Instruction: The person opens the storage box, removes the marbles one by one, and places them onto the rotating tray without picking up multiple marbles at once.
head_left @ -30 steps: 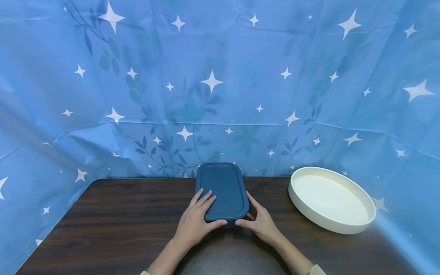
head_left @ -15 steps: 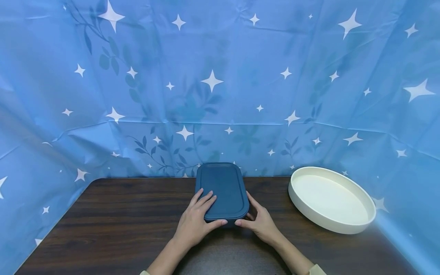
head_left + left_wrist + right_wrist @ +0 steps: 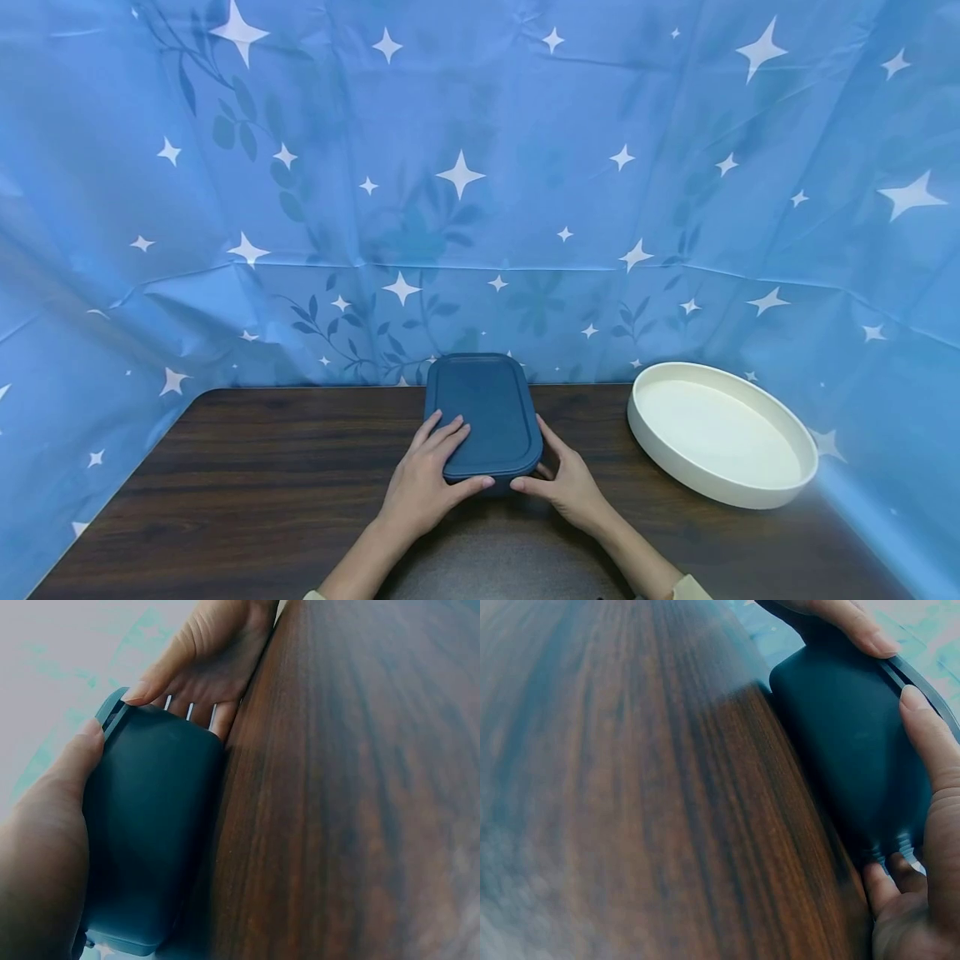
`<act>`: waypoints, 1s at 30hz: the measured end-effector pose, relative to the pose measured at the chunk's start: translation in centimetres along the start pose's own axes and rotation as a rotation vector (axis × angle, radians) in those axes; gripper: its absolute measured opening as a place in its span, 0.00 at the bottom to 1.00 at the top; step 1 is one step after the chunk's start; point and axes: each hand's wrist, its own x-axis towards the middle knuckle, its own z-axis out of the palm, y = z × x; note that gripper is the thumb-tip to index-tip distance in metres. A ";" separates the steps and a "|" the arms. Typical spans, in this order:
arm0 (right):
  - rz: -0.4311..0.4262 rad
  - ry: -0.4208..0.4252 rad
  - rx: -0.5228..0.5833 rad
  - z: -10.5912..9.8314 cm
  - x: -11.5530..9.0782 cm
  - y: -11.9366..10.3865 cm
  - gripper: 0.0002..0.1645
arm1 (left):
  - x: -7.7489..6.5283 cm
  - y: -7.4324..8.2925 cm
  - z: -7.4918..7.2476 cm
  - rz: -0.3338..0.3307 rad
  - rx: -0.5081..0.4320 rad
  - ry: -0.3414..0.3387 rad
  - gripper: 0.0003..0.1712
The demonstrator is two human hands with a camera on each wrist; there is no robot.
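Observation:
A dark blue rectangular food container point(image 3: 487, 408) with a rimmed lid point(image 3: 922, 679) stands on the dark wood table, in the middle of the head view. My left hand point(image 3: 422, 483) rests on the lid's near left part, its fingers spread and fairly straight. The left thumb point(image 3: 79, 761) lies at the lid's front edge. Around the near right corner, my right hand point(image 3: 566, 483) holds the container, thumb at the front and fingers along the side. Both wrist views show the container's smooth front wall point(image 3: 150, 825) between the two thumbs.
To the right, a round cream tray point(image 3: 720, 429) with a raised rim sits near the table's far right edge. A blue curtain point(image 3: 525, 208) with white stars hangs behind the table point(image 3: 262, 467) and down both sides.

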 end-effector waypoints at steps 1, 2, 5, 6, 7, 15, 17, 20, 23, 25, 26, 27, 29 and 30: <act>-0.002 -0.002 0.003 0.0 0.0 0.0 0.62 | 0.0 0.0 0.0 -0.002 -0.002 0.000 0.48; -0.003 -0.002 0.003 0.0 0.0 0.0 0.62 | 0.0 0.0 0.0 -0.004 -0.007 0.001 0.48; 0.001 0.001 -0.009 0.0 0.1 0.0 0.62 | 0.0 0.1 -0.1 -0.019 -0.037 -0.002 0.48; 0.002 0.001 -0.011 0.0 0.1 0.0 0.62 | 0.0 0.1 -0.1 -0.030 -0.050 -0.004 0.48; 0.004 0.001 -0.011 0.0 0.1 -0.1 0.62 | 0.0 0.1 -0.1 -0.040 -0.066 -0.006 0.48; 0.001 -0.005 -0.006 0.0 0.0 0.1 0.60 | -0.1 0.1 0.0 -0.106 -0.190 0.028 0.45; 0.002 -0.001 -0.014 -0.1 0.0 0.1 0.59 | -0.1 0.1 -0.1 -0.099 -0.199 0.059 0.44; 0.005 0.007 -0.025 -0.2 0.1 0.1 0.59 | -0.1 0.0 -0.3 -0.058 -0.203 0.130 0.40; 0.009 0.014 -0.034 -0.2 0.2 0.1 0.59 | -0.1 -0.2 -0.4 -0.010 -0.202 0.198 0.37; 0.012 0.014 -0.036 -0.2 0.2 0.1 0.60 | -0.2 -0.3 -0.5 0.011 -0.194 0.226 0.36; 0.014 0.013 -0.035 -0.2 0.2 0.1 0.59 | -0.3 -0.4 -0.5 0.021 -0.183 0.235 0.36; 0.015 0.012 -0.035 -0.2 0.2 0.1 0.59 | -0.3 -0.5 -0.5 0.030 -0.172 0.242 0.35; 0.017 0.008 -0.032 -0.2 0.2 0.1 0.59 | -0.4 -0.6 -0.5 0.048 -0.150 0.255 0.35; 0.018 0.005 -0.031 -0.3 0.2 0.1 0.59 | -0.4 -0.7 -0.5 0.057 -0.145 0.261 0.34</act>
